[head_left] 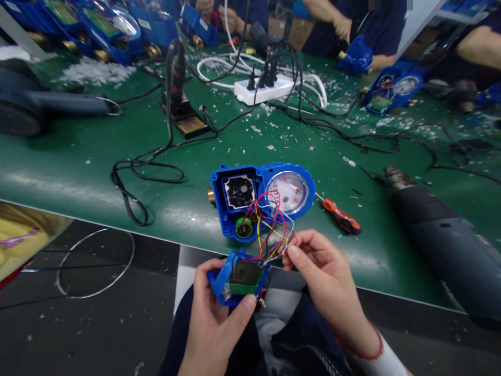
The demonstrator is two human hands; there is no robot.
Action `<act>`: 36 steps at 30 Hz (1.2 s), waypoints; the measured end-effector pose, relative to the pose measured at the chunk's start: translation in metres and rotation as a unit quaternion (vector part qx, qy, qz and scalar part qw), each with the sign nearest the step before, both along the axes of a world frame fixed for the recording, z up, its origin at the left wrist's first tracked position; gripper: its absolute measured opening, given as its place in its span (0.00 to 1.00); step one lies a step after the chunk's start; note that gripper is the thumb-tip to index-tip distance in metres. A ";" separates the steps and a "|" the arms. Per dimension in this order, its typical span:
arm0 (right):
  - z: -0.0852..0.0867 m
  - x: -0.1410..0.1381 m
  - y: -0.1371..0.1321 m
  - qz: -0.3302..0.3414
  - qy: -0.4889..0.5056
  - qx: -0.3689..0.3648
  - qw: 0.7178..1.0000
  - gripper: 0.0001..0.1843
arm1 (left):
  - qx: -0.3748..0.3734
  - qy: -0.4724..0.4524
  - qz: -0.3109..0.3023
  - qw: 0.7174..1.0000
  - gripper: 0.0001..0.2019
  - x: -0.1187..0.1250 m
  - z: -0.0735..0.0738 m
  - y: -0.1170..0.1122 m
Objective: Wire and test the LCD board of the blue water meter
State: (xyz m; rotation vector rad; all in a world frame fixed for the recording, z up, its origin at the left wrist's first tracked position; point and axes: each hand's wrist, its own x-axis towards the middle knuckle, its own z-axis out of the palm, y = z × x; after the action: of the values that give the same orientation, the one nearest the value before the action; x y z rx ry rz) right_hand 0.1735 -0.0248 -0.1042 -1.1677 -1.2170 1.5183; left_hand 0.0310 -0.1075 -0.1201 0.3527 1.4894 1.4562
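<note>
Your left fingers (243,313) grip the LCD module (247,277) off the surface's (203,156) edge; your right fingers (303,263) pinch wires (259,235) near the open water meter (261,180). Likely wire-sorting; the next move calls for slack.

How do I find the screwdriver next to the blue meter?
Find the green table, then the blue meter near its front edge. Just right of the meter's round dial lies the screwdriver. Its handle is orange and black, unlike the bigger, dark heat gun farther right.
</note>
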 end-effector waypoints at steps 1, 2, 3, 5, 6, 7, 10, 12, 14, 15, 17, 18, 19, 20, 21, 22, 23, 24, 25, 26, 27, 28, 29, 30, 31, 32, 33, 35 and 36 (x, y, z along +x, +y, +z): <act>-0.001 -0.001 0.001 0.003 0.016 -0.003 1.000 0.09 | 0.008 0.046 -0.025 0.999 0.21 -0.004 -0.002 0.000; -0.001 -0.001 0.002 0.008 0.030 -0.006 0.999 0.09 | 0.017 0.091 -0.055 0.994 0.18 -0.008 -0.004 0.001; -0.002 -0.001 0.003 0.012 0.041 -0.008 0.999 0.08 | 0.026 0.136 -0.084 0.987 0.16 -0.012 -0.005 0.002; -0.001 0.000 0.005 0.011 0.038 0.007 0.999 0.07 | 0.045 0.220 -0.115 0.968 0.15 -0.019 -0.004 0.005; -0.001 0.000 0.006 0.001 0.024 0.031 0.999 0.06 | 0.054 0.253 -0.130 0.957 0.15 -0.022 -0.001 0.008; 0.000 0.001 0.006 -0.014 0.005 0.062 0.998 0.05 | 0.062 0.283 -0.148 0.946 0.13 -0.023 0.002 0.010; 0.004 0.002 0.005 -0.044 -0.034 0.126 0.991 0.03 | 0.056 0.338 -0.237 0.909 0.03 -0.026 0.015 0.019; 0.006 0.004 0.004 -0.037 -0.032 0.113 0.992 0.02 | 0.015 0.332 -0.291 0.897 0.05 -0.025 0.024 0.026; 0.008 0.005 0.004 -0.029 -0.029 0.092 0.995 0.02 | -0.028 0.294 -0.327 0.898 0.13 -0.024 0.032 0.032; 0.010 0.006 0.005 -0.027 -0.032 0.086 0.995 0.03 | -0.040 0.273 -0.340 0.899 0.16 -0.023 0.035 0.036; 0.013 0.008 0.008 -0.017 -0.039 0.079 0.996 0.05 | -0.039 0.227 -0.365 0.902 0.17 -0.023 0.041 0.042; 0.015 0.009 0.010 -0.006 -0.043 0.075 0.996 0.06 | -0.029 0.202 -0.375 0.904 0.17 -0.023 0.043 0.044; 0.017 0.010 0.013 0.006 -0.046 0.070 0.996 0.06 | -0.016 0.175 -0.383 0.907 0.18 -0.024 0.044 0.047; 0.019 0.011 0.016 0.018 -0.048 0.065 0.997 0.07 | -0.003 0.146 -0.391 0.909 0.20 -0.024 0.045 0.049; 0.021 0.011 0.018 0.028 -0.049 0.060 0.997 0.07 | 0.010 0.117 -0.396 0.911 0.21 -0.024 0.046 0.051; 0.023 0.012 0.020 0.036 -0.048 0.054 0.997 0.07 | 0.019 0.091 -0.399 0.912 0.21 -0.024 0.046 0.053; 0.025 0.012 0.022 0.043 -0.044 0.046 0.997 0.07 | 0.025 0.071 -0.400 0.913 0.20 -0.023 0.046 0.055; 0.026 0.011 0.023 0.051 -0.036 0.039 0.997 0.06 | 0.027 0.060 -0.397 0.915 0.17 -0.022 0.046 0.056; 0.027 0.011 0.024 0.059 -0.026 0.029 0.997 0.06 | 0.027 0.061 -0.391 0.918 0.13 -0.021 0.046 0.058; 0.029 0.010 0.024 0.069 -0.015 0.017 0.997 0.06 | 0.024 0.074 -0.381 0.921 0.09 -0.019 0.046 0.059; 0.029 0.009 0.024 0.077 -0.005 0.005 0.997 0.06 | 0.019 0.095 -0.369 0.924 0.08 -0.016 0.046 0.060; 0.030 0.008 0.024 0.086 0.003 -0.006 0.996 0.06 | 0.011 0.119 -0.358 0.926 0.08 -0.014 0.046 0.061; 0.030 0.008 0.024 0.091 0.009 -0.015 0.996 0.06 | 0.002 0.139 -0.349 0.927 0.10 -0.012 0.047 0.062; 0.030 0.008 0.024 0.093 0.012 -0.021 0.995 0.06 | -0.006 0.152 -0.338 0.929 0.11 -0.009 0.047 0.063; 0.030 0.008 0.024 0.093 0.014 -0.024 0.995 0.06 | -0.011 0.158 -0.327 0.932 0.11 -0.007 0.047 0.063; 0.030 0.008 0.024 0.090 0.015 -0.024 0.996 0.06 | -0.014 0.159 -0.313 0.936 0.10 -0.005 0.048 0.064; 0.030 0.009 0.025 0.087 0.014 -0.022 0.996 0.06 | -0.014 0.160 -0.303 0.939 0.09 -0.003 0.049 0.064; 0.028 0.010 0.026 0.080 0.015 -0.020 0.996 0.06 | -0.009 0.192 -0.294 0.936 0.11 0.000 0.050 0.063; 0.028 0.010 0.027 0.079 0.017 -0.023 0.996 0.06 | -0.012 0.233 -0.296 0.926 0.11 0.000 0.051 0.063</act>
State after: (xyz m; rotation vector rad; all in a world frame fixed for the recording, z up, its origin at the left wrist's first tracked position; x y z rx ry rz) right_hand 0.1833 0.0025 -0.0765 -1.0920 -1.2822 1.6840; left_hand 0.0313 -0.0446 -0.0695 1.0930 1.5698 0.8952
